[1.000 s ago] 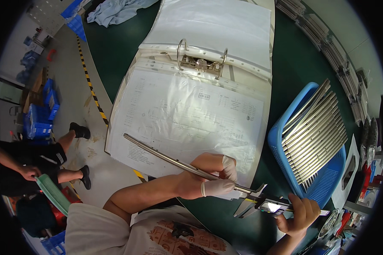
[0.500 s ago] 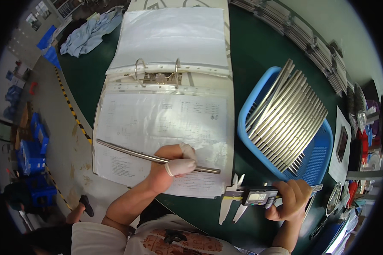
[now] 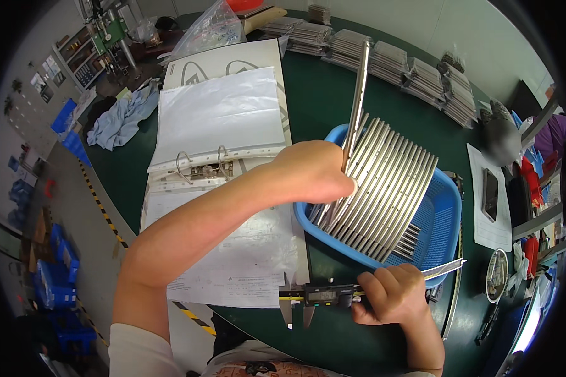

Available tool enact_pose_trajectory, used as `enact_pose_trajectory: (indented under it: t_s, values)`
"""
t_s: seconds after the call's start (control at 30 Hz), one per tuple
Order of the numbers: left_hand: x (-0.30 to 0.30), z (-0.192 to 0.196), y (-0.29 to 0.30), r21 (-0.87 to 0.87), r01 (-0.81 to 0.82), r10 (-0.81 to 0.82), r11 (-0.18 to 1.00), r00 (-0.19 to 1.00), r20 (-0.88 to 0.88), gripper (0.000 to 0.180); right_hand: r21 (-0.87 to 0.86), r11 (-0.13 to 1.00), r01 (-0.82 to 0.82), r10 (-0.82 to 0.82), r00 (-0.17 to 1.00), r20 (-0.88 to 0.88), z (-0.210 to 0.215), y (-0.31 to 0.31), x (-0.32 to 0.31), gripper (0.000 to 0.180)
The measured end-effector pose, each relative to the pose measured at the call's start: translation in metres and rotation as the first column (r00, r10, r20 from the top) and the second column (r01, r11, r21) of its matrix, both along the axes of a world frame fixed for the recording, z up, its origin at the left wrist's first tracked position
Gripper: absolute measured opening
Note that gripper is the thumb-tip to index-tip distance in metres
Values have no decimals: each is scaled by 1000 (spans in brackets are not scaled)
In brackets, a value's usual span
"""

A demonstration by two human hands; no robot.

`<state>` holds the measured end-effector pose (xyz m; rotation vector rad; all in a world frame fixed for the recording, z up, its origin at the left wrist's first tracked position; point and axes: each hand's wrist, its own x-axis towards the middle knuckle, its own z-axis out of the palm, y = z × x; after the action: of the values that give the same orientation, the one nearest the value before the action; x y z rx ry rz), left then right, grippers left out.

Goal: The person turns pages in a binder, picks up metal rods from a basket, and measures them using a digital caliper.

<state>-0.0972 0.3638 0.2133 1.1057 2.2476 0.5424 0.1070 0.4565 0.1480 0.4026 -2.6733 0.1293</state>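
Note:
My left hand [image 3: 317, 173] reaches across the ring binder to the blue plastic basket [image 3: 443, 188]. Its fingers, mostly hidden behind the hand, are closed around a long shiny metal rod [image 3: 360, 88]. That rod stands steeply tilted, its upper end well above the basket. Beneath it lies a slanting row of similar metal rods [image 3: 393, 185] with small holes, resting in the basket. At the near side, my right hand [image 3: 393, 294] grips the beam of a digital caliper [image 3: 329, 295]. The caliper's jaws point toward me, slightly apart, with nothing between them.
An open ring binder [image 3: 217, 125] with sheets in sleeves lies under my left forearm. Bundles of wrapped rods [image 3: 390, 61] line the table's far edge. To the right are a phone [image 3: 490, 195] on paper and a round container [image 3: 497, 276]. A blue cloth [image 3: 124, 116] lies far left.
My left hand has carried the rod from over the binder to the basket on the right, turning it steep. My right hand and the caliper have shifted left in view; the view itself has also moved.

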Motion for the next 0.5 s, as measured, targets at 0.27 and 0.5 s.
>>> enact_pose_trajectory:
  t_s: [0.27,0.5]
  values:
    - [-27,-13,20,-348,32,-94,937,982,-165,18,-40,999,-24,23,999,-28,1,2,-4,26]
    - [-22,-7,32,-464,29,-194,886,930,-313,21,-23,1000,-2,2,1000,11,2,0,-6,26]
